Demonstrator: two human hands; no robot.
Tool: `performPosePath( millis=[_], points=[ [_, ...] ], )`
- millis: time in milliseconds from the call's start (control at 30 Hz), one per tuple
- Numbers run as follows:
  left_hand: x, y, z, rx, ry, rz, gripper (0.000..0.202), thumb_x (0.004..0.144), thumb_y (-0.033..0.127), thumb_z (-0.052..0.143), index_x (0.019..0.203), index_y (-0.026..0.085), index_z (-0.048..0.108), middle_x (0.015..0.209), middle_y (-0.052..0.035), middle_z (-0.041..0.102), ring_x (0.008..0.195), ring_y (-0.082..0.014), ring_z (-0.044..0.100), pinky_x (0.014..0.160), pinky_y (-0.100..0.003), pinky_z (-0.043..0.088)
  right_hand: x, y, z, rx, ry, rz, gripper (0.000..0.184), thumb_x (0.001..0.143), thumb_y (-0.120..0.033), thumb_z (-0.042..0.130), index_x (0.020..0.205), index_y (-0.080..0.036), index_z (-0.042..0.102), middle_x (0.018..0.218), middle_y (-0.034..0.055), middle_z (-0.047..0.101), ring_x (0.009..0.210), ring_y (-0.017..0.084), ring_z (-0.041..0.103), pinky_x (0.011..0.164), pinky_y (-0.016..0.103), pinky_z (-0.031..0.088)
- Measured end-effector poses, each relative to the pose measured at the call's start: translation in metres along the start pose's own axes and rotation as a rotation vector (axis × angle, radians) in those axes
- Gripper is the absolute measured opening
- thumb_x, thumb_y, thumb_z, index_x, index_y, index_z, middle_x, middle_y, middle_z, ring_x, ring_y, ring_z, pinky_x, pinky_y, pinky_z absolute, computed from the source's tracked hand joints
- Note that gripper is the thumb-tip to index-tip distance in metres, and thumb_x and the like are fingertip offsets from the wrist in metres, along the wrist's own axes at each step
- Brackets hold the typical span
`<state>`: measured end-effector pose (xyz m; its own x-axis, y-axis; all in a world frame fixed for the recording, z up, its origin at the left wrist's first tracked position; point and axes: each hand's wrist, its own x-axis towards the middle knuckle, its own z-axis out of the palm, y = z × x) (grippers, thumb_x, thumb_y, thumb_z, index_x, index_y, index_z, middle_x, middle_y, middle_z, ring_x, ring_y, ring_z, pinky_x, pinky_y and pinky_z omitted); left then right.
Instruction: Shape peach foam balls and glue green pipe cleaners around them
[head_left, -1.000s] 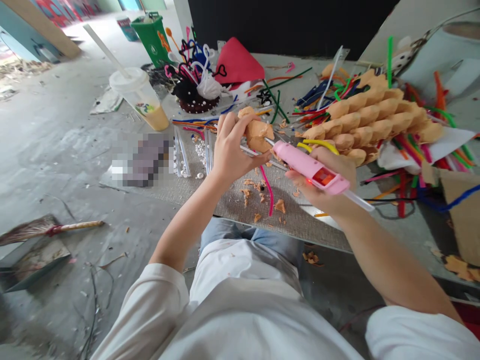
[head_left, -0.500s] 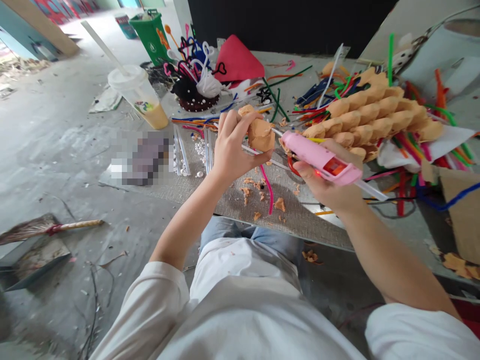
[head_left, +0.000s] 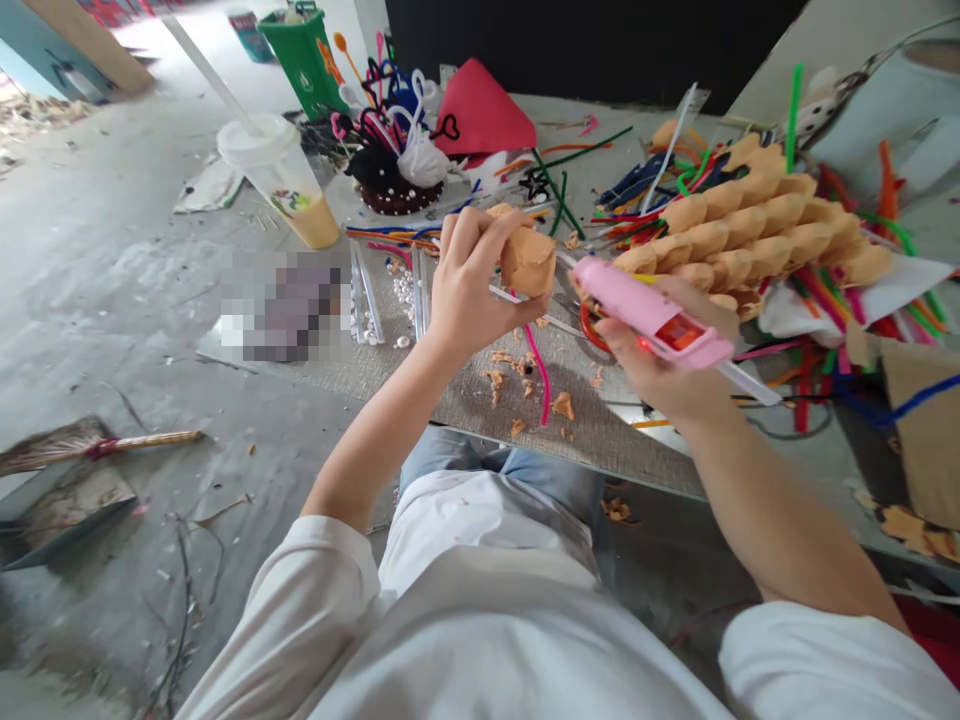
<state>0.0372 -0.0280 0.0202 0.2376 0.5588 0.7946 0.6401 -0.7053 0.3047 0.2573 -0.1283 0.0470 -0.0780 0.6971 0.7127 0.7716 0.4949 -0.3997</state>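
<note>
My left hand (head_left: 469,285) grips a lumpy orange foam piece (head_left: 529,262) with a thin white rod (head_left: 536,317) running out beneath it. My right hand (head_left: 660,345) is shut around a pink hot glue gun (head_left: 645,310), a clear glue stick (head_left: 750,384) jutting from its rear. The gun's nozzle sits just right of the foam piece, with a small gap between them. Beyond it lies a long twisted column of similar orange foam lumps (head_left: 750,220), apart from both hands.
A grey mat (head_left: 592,425) holds orange foam crumbs and a pink pipe cleaner. Heaps of colored pipe cleaners (head_left: 877,310) lie right, near cardboard. Farther back are a bead-studded dark dome (head_left: 390,195), a plastic cup with straw (head_left: 277,170), and a green bin (head_left: 300,60). A broom (head_left: 97,445) rests on the concrete floor.
The glue gun has drawn back rightward and slightly up from the foam piece. The left hand and foam have shifted slightly up and right.
</note>
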Motion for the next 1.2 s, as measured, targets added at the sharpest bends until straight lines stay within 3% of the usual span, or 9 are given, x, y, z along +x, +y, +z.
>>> performPosePath(
  millis=[67,167,367,500,600,700,867,1000,1200],
  points=[
    [0.0,0.001,-0.001,0.001,0.003,-0.004,0.066,0.079,0.066,0.075,0.13,0.03,0.056,0.118,-0.0108,0.062,0.113,-0.0315,0.06,0.104,-0.056,0.053,0.002,0.01,0.001,-0.041,0.017,0.063,0.048,0.09,-0.069,0.063,0.073,-0.028,0.043,0.065,0.0016,0.049,0.064,0.023,0.052,0.061,0.039,0.038],
    [0.001,0.002,-0.002,-0.007,-0.016,0.013,0.066,0.08,0.06,0.076,0.133,0.029,0.054,0.122,-0.011,0.063,0.116,-0.0308,0.06,0.104,-0.053,0.053,0.005,0.029,0.005,-0.101,-0.062,0.145,0.051,0.084,-0.072,0.068,0.078,-0.029,0.041,0.069,0.0015,0.054,0.065,0.021,0.052,0.06,0.037,0.037],
    [0.001,0.002,-0.003,-0.031,-0.033,0.035,0.077,0.078,0.062,0.078,0.143,0.031,0.052,0.114,-0.0091,0.063,0.109,-0.0291,0.06,0.106,-0.054,0.051,0.006,0.045,0.015,-0.145,-0.246,0.118,0.059,0.072,-0.079,0.072,0.085,-0.027,0.048,0.079,0.0051,0.062,0.069,0.023,0.055,0.056,0.034,0.032],
    [0.001,0.003,-0.003,-0.069,-0.033,0.05,0.083,0.074,0.068,0.079,0.144,0.031,0.055,0.107,-0.0082,0.062,0.106,-0.0296,0.059,0.106,-0.056,0.05,0.011,0.032,0.005,-0.003,-0.167,0.152,0.048,0.076,-0.067,0.076,0.078,-0.027,0.05,0.065,-0.0018,0.056,0.059,0.017,0.049,0.058,0.034,0.037],
    [0.001,0.002,-0.001,-0.071,-0.027,0.039,0.081,0.073,0.067,0.081,0.142,0.032,0.057,0.107,-0.0082,0.061,0.106,-0.0303,0.059,0.106,-0.058,0.05,0.013,0.021,-0.007,0.029,-0.069,0.141,0.042,0.082,-0.063,0.071,0.076,-0.026,0.053,0.068,-0.0003,0.059,0.063,0.019,0.053,0.062,0.036,0.041],
    [0.0,0.001,0.001,-0.074,-0.034,0.037,0.078,0.074,0.062,0.082,0.142,0.032,0.057,0.108,-0.0087,0.059,0.107,-0.0307,0.058,0.106,-0.058,0.05,0.013,0.017,-0.014,0.053,-0.063,0.063,0.04,0.087,-0.063,0.067,0.077,-0.026,0.055,0.069,0.0014,0.06,0.065,0.02,0.055,0.063,0.038,0.041],
    [-0.002,-0.003,0.004,-0.11,-0.062,0.046,0.076,0.079,0.062,0.076,0.145,0.032,0.054,0.111,-0.0101,0.056,0.111,-0.0317,0.056,0.108,-0.058,0.047,0.011,0.015,-0.013,0.115,-0.101,-0.044,0.041,0.092,-0.062,0.064,0.074,-0.027,0.053,0.065,0.0002,0.054,0.062,0.02,0.053,0.059,0.038,0.04],
    [-0.003,-0.005,0.006,-0.112,-0.063,0.08,0.077,0.08,0.066,0.072,0.145,0.03,0.053,0.112,-0.0109,0.055,0.111,-0.0324,0.055,0.108,-0.059,0.047,0.01,0.013,-0.01,0.121,-0.152,-0.068,0.038,0.094,-0.061,0.063,0.077,-0.027,0.057,0.069,0.0013,0.058,0.065,0.02,0.056,0.06,0.038,0.041],
    [-0.002,-0.006,0.007,-0.107,-0.039,0.096,0.072,0.082,0.064,0.072,0.144,0.031,0.055,0.11,-0.0105,0.055,0.112,-0.0332,0.056,0.109,-0.062,0.045,0.01,0.023,-0.008,0.074,-0.038,-0.029,0.039,0.093,-0.062,0.064,0.079,-0.027,0.056,0.066,0.0014,0.057,0.062,0.019,0.055,0.058,0.037,0.041]
  ],
)
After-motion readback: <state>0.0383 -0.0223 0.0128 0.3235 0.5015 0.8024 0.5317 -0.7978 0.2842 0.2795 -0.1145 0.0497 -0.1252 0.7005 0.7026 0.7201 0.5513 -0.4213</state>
